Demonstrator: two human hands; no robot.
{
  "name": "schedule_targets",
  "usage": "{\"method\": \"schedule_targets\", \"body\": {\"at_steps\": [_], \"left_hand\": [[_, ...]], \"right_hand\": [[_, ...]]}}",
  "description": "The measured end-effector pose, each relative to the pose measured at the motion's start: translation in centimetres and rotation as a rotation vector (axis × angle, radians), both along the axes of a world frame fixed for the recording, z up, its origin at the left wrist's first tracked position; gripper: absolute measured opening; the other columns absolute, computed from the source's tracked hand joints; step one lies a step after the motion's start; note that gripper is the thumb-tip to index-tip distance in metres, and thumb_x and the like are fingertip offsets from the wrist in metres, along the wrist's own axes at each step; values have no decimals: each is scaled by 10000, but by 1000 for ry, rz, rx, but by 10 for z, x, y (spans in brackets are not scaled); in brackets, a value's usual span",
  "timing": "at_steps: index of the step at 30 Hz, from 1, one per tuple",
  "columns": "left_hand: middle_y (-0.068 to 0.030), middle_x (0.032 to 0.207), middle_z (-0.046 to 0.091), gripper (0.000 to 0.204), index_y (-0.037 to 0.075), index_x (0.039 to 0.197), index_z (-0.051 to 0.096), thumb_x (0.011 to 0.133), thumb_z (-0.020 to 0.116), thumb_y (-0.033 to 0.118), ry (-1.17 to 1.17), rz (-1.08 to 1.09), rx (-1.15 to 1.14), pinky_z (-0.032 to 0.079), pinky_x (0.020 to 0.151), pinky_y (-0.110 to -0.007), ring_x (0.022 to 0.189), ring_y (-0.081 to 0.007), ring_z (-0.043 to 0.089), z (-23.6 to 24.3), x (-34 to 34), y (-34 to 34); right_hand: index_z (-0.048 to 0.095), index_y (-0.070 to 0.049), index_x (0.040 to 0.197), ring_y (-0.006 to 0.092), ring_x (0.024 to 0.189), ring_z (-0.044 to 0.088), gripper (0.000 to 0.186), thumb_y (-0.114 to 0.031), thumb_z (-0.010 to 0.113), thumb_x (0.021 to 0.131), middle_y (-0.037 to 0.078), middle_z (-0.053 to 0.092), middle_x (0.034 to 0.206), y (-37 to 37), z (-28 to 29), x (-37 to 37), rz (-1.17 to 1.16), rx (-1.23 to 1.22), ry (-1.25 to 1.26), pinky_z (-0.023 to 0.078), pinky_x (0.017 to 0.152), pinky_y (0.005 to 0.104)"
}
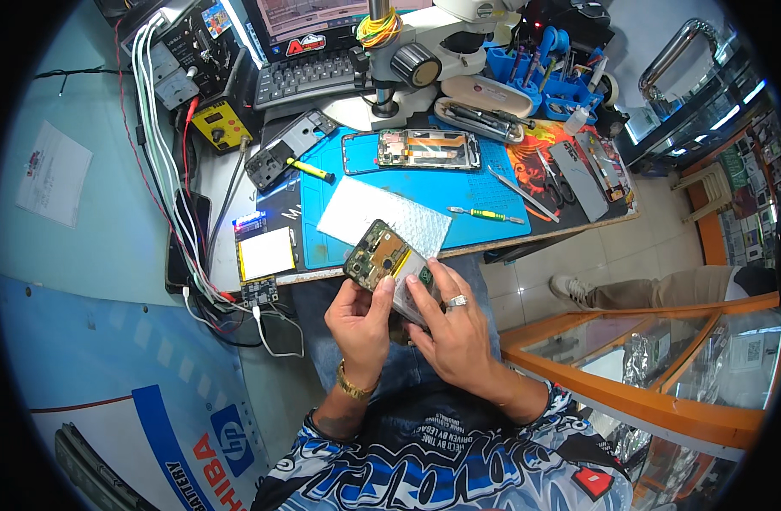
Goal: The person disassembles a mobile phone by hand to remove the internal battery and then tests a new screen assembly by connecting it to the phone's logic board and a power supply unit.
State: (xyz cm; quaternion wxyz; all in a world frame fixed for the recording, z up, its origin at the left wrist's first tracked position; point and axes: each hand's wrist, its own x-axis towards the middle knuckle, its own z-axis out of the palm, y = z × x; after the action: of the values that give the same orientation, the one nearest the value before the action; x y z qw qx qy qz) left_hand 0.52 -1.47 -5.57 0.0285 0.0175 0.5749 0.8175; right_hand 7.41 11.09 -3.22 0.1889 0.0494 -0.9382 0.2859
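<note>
An opened phone (379, 262) with bare board, orange flex and silver battery is tilted up above the bench's front edge. My left hand (360, 336) grips its lower left side, thumb on the body. My right hand (458, 341), ring on a finger, holds the right side, fingers over the battery. Just behind lies white bubble-wrap (356, 204) on a blue silicone mat (314, 234). On the mat are a green-yellow pry tool (492, 215) and another disassembled phone (424, 149); a yellow screwdriver (312, 169) lies across a dark phone housing (271, 166).
Microscope (416, 64), laptop (301, 81), yellow instrument (220, 119) and blue tool holder (561, 89) stand behind. Cables (188, 230) and a battery board (262, 255) are left. Tweezers (518, 189) and scissors (559, 180) lie right. Another person's leg (637, 292) shows beyond a glass cabinet (637, 349).
</note>
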Motion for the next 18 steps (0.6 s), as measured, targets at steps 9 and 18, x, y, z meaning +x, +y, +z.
{"method": "schedule_targets", "body": {"at_steps": [9,18], "left_hand": [[-102,1166,672,353,-33,1256,563,913,645,-40,124,48,80,522,910,-294,1045,-137,644,12,13,6],[-96,1150,647,575,-15,1312,544,811,826,2,171,-150,58,518,899,-284,1007,-138,626,5,14,6]], "right_hand": [[562,-38,1384,441,1281,528,612,-3,661,781,270,510,1425,1,-10,-9,15,-1,162,412,1089,550],[609,8,1308,386,1056,695,427,13,637,882,249,691,1160,12,-9,-14,-32,-568,63,558,883,390]]}}
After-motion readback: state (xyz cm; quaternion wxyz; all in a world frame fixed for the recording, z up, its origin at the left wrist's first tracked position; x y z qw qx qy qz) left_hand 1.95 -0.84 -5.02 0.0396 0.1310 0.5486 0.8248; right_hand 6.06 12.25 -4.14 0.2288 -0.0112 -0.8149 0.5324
